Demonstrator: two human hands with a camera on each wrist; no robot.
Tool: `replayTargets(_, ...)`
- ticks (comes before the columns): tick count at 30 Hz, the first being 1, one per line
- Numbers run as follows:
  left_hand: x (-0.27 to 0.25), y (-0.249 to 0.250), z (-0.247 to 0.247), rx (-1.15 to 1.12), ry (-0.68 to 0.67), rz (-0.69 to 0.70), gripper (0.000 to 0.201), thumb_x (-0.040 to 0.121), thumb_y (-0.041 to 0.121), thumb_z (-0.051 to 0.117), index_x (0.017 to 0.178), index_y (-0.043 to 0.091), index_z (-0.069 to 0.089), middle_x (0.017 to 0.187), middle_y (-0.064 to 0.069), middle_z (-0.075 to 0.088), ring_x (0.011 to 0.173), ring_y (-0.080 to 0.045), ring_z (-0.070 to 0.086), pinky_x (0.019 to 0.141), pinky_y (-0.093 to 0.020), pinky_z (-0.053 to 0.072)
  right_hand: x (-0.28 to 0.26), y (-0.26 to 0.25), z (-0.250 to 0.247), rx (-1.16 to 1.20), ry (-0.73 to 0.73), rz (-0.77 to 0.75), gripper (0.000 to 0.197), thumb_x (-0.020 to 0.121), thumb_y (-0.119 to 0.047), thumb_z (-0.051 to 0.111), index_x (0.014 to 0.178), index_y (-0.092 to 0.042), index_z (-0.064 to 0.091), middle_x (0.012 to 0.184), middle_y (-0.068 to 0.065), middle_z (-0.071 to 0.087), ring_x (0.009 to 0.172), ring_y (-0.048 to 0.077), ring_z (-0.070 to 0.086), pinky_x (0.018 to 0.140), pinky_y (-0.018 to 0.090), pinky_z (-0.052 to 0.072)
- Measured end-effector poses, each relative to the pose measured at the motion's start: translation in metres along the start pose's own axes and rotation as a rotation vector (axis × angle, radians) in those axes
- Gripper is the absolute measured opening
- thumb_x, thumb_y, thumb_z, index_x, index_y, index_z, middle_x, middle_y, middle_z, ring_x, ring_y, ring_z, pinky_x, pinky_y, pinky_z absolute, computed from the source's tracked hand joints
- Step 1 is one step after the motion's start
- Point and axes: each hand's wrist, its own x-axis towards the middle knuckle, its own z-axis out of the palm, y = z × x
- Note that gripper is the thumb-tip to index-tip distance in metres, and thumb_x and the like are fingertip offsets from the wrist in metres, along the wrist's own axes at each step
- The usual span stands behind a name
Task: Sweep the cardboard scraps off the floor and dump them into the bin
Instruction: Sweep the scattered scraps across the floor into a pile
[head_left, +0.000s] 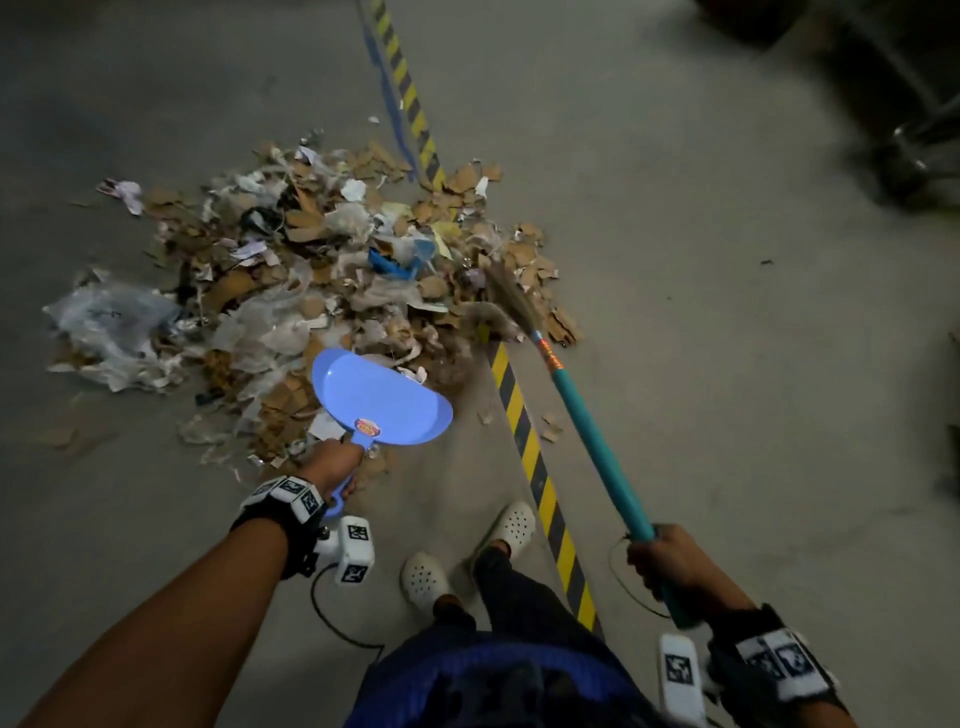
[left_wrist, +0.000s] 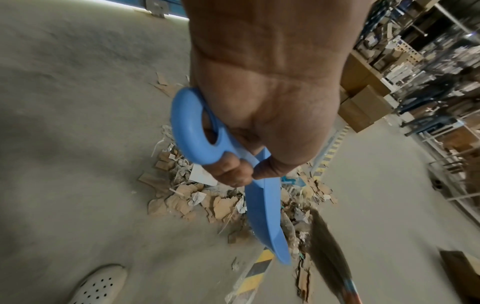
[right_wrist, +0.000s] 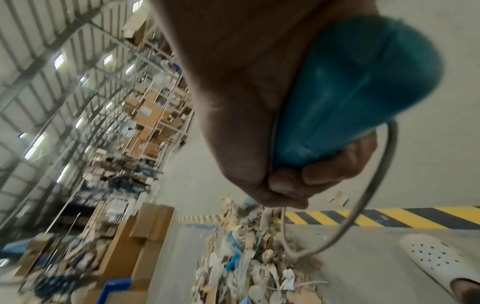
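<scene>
With my left hand (head_left: 332, 465) gripping the empty dustpan (head_left: 382, 397) and right hand (head_left: 662, 564) clenching the broom (head_left: 587, 426), a hard stroke could scatter the scrap pile (head_left: 311, 280) past it.

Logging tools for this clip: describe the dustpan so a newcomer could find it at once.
Find the scrap pile on the grey floor beside the yellow-black stripe. At its near edge, the left hand grips the dustpan: a light blue half-round scoop with a round sticker, the only smooth, bright item among torn scraps.
</scene>
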Motion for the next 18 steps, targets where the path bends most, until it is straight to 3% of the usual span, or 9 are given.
replayTargets(5,-0.006,-0.018,0.007,0.014,-0.068,0.035,0.03,0.093,0.007,0.041,0.063,0.009,0.035,0.052,-0.009,0.031,0.041,-0.018,0.029,0.04,-0.02,0.02,-0.015,0.055,0.018,0.327,0.112,0.227,0.022,0.088,0.005,0.049,0.068,-0.004,0.047,0.045,0.003,0.036,0.032,0.013,0.032,0.035,0.017,0.028)
replayTargets(9,-0.007,-0.044,-0.001,-0.013,-0.1,0.003,0.026,0.094,0.008,0.038,0.069,0.012,0.033,0.054,-0.008,0.03,0.042,-0.017,0.025,0.042,-0.021,0.017,-0.002,0.064,0.054,0.436,0.128,0.33,0.035,0.09,0.003,0.042,0.057,-0.007,0.04,0.036,0.002,0.035,0.024,0.013,0.033,0.03,0.014,0.029)
replayTargets(13,-0.01,-0.071,-0.015,-0.014,-0.053,-0.031,0.028,0.095,0.009,0.037,0.067,0.012,0.033,0.052,-0.007,0.03,0.034,-0.016,0.026,0.038,-0.016,0.017,0.019,0.039,0.112,0.352,0.016,0.335,0.041,0.09,0.005,0.036,0.052,-0.008,0.037,0.031,0.004,0.035,0.022,0.014,0.034,0.03,0.011,0.028)
replayTargets(18,-0.012,-0.102,-0.042,-0.05,0.012,-0.1,0.033,0.097,0.015,0.038,0.064,0.012,0.035,0.051,-0.007,0.032,0.031,-0.014,0.027,0.036,-0.017,0.018,0.029,-0.016,0.186,0.164,-0.28,0.211,0.025,0.078,-0.006,0.048,0.053,-0.008,0.046,0.037,0.002,0.044,0.031,0.014,0.042,0.038,0.022,0.034)
